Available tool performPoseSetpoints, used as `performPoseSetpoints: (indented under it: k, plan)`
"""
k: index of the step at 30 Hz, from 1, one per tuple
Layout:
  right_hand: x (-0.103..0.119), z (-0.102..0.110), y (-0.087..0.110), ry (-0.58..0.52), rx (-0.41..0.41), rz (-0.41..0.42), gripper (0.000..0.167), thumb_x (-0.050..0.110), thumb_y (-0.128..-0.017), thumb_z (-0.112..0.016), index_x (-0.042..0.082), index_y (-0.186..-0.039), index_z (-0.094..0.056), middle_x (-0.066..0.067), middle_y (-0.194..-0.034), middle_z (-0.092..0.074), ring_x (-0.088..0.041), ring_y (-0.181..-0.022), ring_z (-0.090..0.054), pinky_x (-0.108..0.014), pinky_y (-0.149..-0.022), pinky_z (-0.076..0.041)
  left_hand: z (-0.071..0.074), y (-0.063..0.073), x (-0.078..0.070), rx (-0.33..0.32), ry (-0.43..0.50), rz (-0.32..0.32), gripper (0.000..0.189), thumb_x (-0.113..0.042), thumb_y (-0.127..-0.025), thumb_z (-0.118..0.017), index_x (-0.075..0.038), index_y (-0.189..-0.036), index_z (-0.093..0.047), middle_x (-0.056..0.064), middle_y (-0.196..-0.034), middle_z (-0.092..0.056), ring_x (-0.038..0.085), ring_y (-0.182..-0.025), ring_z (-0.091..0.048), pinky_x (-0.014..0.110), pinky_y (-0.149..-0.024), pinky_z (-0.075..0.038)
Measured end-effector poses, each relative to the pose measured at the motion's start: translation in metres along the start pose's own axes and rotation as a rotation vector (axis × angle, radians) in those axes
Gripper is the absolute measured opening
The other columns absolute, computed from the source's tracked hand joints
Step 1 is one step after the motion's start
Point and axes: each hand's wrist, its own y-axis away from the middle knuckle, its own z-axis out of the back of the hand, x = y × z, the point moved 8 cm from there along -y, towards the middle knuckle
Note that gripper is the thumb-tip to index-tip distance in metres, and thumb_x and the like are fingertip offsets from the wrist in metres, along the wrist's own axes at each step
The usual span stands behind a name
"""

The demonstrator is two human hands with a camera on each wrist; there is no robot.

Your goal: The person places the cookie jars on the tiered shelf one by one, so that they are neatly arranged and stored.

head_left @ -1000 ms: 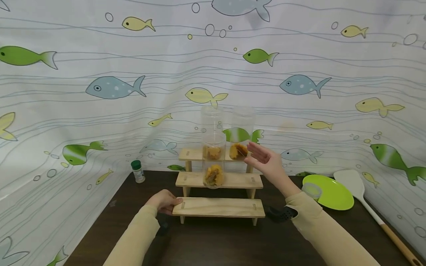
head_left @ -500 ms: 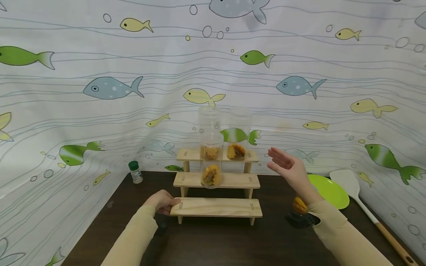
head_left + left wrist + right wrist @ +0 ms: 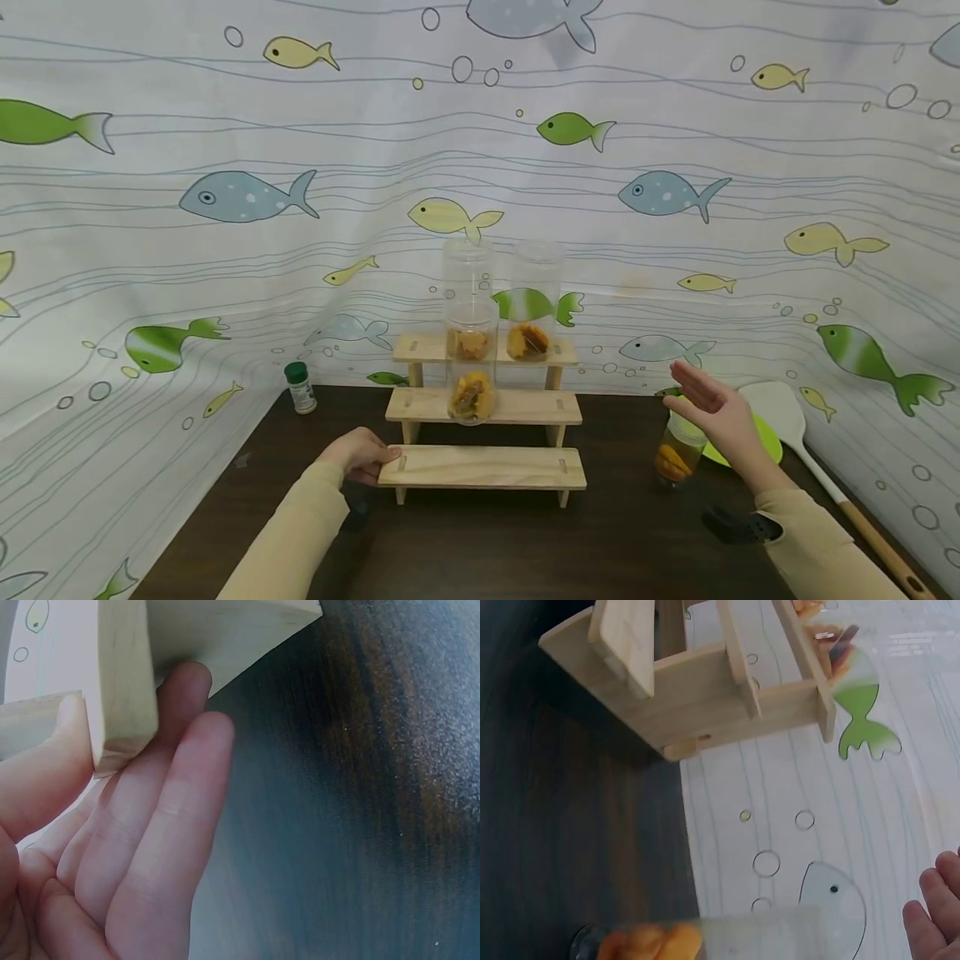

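Observation:
A three-tier wooden display stand (image 3: 483,467) stands mid-table. My left hand (image 3: 358,454) holds the left end of its lowest shelf; in the left wrist view the thumb lies on top and fingers (image 3: 176,817) reach beneath. Two clear jars with orange-brown pieces, a left jar (image 3: 468,343) and a right jar (image 3: 529,340), stand on the top tier. A third jar (image 3: 472,396) is on the middle tier. My right hand (image 3: 723,421), thumb and fingers apart, holds nothing near a fourth jar (image 3: 675,461) on the table, which the hand partly hides.
A lime-green plate (image 3: 768,437) lies behind the right hand. Beside it is a white spatula (image 3: 780,412) with a wooden handle. A green-capped shaker (image 3: 300,387) stands at the back left. A fish-printed curtain (image 3: 480,150) bounds the table's back and sides.
My right hand has moved away from the top tier's right jar, rightward and down toward the table jar, which has come into view. My left hand keeps holding the lowest shelf.

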Motion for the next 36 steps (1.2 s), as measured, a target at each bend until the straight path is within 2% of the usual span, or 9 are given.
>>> performPoseSetpoints:
  k: [8,14,19,22,24,26,29,31,36]
  plan:
    - [-0.029,0.017,0.021,0.062,-0.041,-0.061,0.057,0.015,-0.094,-0.062,0.001,-0.143,-0.038,0.015,-0.138,-0.047,0.02,-0.113,-0.041,-0.002,-0.086,-0.04,0.0,0.001,-0.001,0.01,0.012,-0.003,0.037,-0.018,-0.095,-0.06,0.018,-0.106,-0.06,0.014,-0.079,-0.07,0.022,-0.073,-0.07,0.038,-0.069,-0.059]
    - [-0.05,0.024,0.032,0.112,-0.057,-0.101,0.061,0.018,-0.094,-0.061,0.001,-0.146,-0.033,-0.001,-0.147,-0.04,0.019,-0.117,-0.039,-0.001,-0.087,-0.038,0.001,0.002,-0.003,0.011,0.007,-0.006,0.038,-0.017,-0.094,-0.06,0.018,-0.108,-0.059,0.016,-0.08,-0.07,0.022,-0.073,-0.07,0.038,-0.069,-0.059]
    - [-0.067,0.024,0.036,0.131,-0.049,-0.157,0.065,0.021,-0.093,-0.064,-0.004,-0.144,-0.033,-0.023,-0.145,-0.037,0.022,-0.111,-0.038,0.0,-0.085,-0.039,0.0,0.001,-0.001,0.016,0.0,-0.005,0.038,-0.017,-0.094,-0.06,0.018,-0.108,-0.059,0.017,-0.081,-0.07,0.024,-0.074,-0.07,0.039,-0.07,-0.058]
    - [-0.075,0.022,0.038,0.151,-0.031,-0.206,0.069,0.026,-0.092,-0.064,-0.004,-0.145,-0.031,-0.029,-0.145,-0.034,0.02,-0.112,-0.036,0.001,-0.085,-0.037,-0.001,0.0,-0.001,0.02,0.001,-0.008,0.038,-0.018,-0.094,-0.061,0.018,-0.108,-0.059,0.017,-0.081,-0.07,0.023,-0.074,-0.07,0.039,-0.071,-0.058]
    - [-0.08,0.02,0.039,0.167,-0.02,-0.24,0.072,0.03,-0.092,-0.064,-0.004,-0.146,-0.029,-0.028,-0.146,-0.033,0.008,-0.124,-0.039,0.002,-0.084,-0.036,-0.002,0.0,-0.001,0.022,0.002,-0.011,0.039,-0.018,-0.094,-0.061,0.018,-0.108,-0.059,0.017,-0.081,-0.07,0.023,-0.073,-0.07,0.039,-0.071,-0.058]
    - [-0.084,0.019,0.04,0.181,-0.01,-0.271,0.075,0.033,-0.092,-0.063,-0.003,-0.146,-0.027,-0.027,-0.147,-0.033,-0.013,-0.133,-0.039,0.003,-0.083,-0.035,-0.002,0.0,-0.001,0.018,0.001,-0.009,0.038,-0.018,-0.094,-0.061,0.018,-0.108,-0.059,0.016,-0.08,-0.07,0.022,-0.073,-0.07,0.039,-0.07,-0.058]
    - [-0.088,0.016,0.04,0.169,-0.001,-0.3,0.075,0.035,-0.092,-0.062,-0.003,-0.147,-0.027,-0.027,-0.147,-0.032,-0.043,-0.132,-0.035,0.003,-0.079,-0.035,-0.002,-0.001,-0.002,0.018,0.009,-0.008,0.038,-0.018,-0.094,-0.061,0.018,-0.108,-0.059,0.016,-0.079,-0.07,0.022,-0.072,-0.07,0.039,-0.071,-0.058]
    - [-0.091,0.015,0.04,0.15,-0.001,-0.315,0.074,0.036,-0.093,-0.062,-0.002,-0.147,-0.028,-0.028,-0.146,-0.032,-0.047,-0.13,-0.035,0.002,-0.077,-0.036,-0.002,-0.001,-0.001,0.019,0.015,-0.003,0.038,-0.017,-0.094,-0.06,0.018,-0.108,-0.059,0.015,-0.079,-0.07,0.022,-0.072,-0.07,0.04,-0.071,-0.058]
    - [-0.098,0.013,0.041,0.118,0.001,-0.342,0.071,0.036,-0.093,-0.061,0.0,-0.146,-0.03,-0.03,-0.144,-0.034,-0.047,-0.128,-0.037,-0.001,-0.073,-0.039,-0.003,-0.001,0.0,0.03,0.028,0.005,0.038,-0.017,-0.095,-0.06,0.018,-0.108,-0.058,0.016,-0.079,-0.07,0.022,-0.072,-0.07,0.04,-0.072,-0.058]
